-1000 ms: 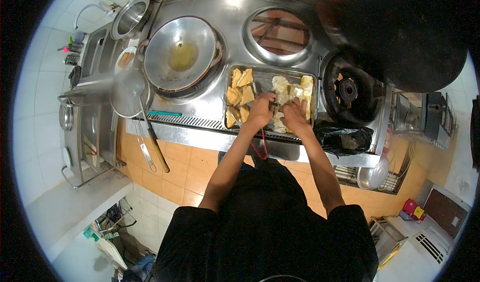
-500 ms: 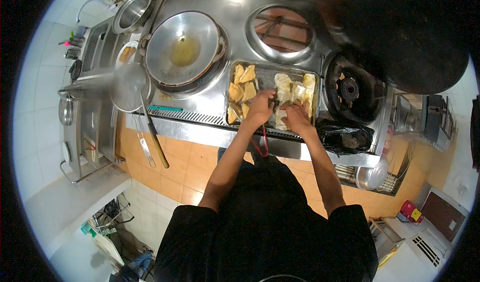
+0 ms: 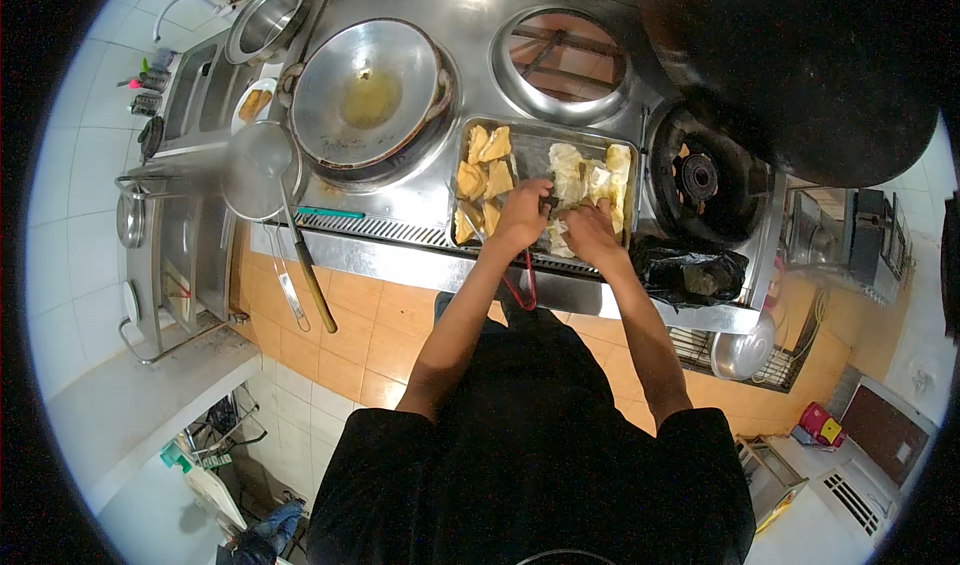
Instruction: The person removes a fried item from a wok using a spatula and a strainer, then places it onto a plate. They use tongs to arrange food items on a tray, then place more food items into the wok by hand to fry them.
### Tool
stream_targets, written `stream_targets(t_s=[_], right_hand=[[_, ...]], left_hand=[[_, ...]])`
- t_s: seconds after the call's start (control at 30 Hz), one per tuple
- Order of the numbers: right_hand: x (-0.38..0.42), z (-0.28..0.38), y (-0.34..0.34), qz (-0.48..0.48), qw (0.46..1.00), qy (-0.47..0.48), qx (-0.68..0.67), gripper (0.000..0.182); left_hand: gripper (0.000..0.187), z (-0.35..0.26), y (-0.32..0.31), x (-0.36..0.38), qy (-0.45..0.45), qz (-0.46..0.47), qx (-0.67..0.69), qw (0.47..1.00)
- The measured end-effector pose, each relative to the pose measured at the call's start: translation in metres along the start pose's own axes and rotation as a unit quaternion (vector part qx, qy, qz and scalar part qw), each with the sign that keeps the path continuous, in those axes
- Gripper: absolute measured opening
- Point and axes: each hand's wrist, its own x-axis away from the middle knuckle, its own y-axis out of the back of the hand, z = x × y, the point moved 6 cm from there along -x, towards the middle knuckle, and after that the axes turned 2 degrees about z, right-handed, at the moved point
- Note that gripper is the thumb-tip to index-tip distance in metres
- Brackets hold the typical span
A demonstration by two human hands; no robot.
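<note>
A rectangular metal tray [image 3: 535,137] lies on the steel counter below the wok. Brown tofu-like pieces [image 3: 472,180] fill its left side, and pale rolled pieces [image 3: 619,165] lie on the right. My left hand [image 3: 524,213] is over the middle of the tray, fingers bent; what they hold, if anything, cannot be made out. Red-handled tongs [image 3: 530,290] stick out beneath that hand over the tray's front edge. My right hand [image 3: 592,230] rests on the lower pale pieces with its fingers partly spread, touching them.
A wok [image 3: 340,85] with some oil stands at the left. A strainer [image 3: 258,170] and a green object [image 3: 330,213] are beside it. An open burner ring [image 3: 565,60], a black burner [image 3: 698,175], a black plastic bag [image 3: 690,275] and a large dark pan [image 3: 840,85] surround the tray.
My right hand has shifted very slightly left over the pale pieces. My left hand has hardly moved.
</note>
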Motion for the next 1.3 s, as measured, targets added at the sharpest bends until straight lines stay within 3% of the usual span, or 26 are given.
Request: stream_targets(t_s=[0.17,0.23,0.57,0.83,0.93,1.17,1.3], right_hand=[[-0.005,0.001,-0.002,0.010,0.997,0.067,0.026,0.020],[-0.007,0.005,-0.003,0.075,0.991,0.108,0.031,0.016],[-0.011,0.005,-0.002,0.135,0.985,0.103,0.013,0.017],[-0.020,0.002,-0.007,0.130,0.976,0.155,-0.083,0.031],[-0.021,0.002,-0.006,0.191,0.970,0.128,-0.073,0.036],[-0.024,-0.004,-0.015,0.198,0.967,0.139,-0.081,0.039],[-0.015,-0.002,-0.016,0.228,0.963,0.133,-0.057,0.045]], left_hand=[[0.033,0.005,-0.004,0.001,-0.006,-0.004,0.002,1.000],[0.034,0.005,-0.004,0.001,-0.010,-0.003,-0.004,1.000],[0.035,-0.001,0.002,0.002,0.017,0.011,0.022,1.000],[0.037,0.004,0.003,0.001,-0.002,0.014,0.029,0.999],[0.036,0.003,0.005,0.002,-0.015,0.002,0.034,0.999],[0.036,0.007,0.007,0.004,0.014,0.001,0.053,0.999],[0.037,0.008,0.009,0.004,-0.037,-0.031,0.027,0.998]])
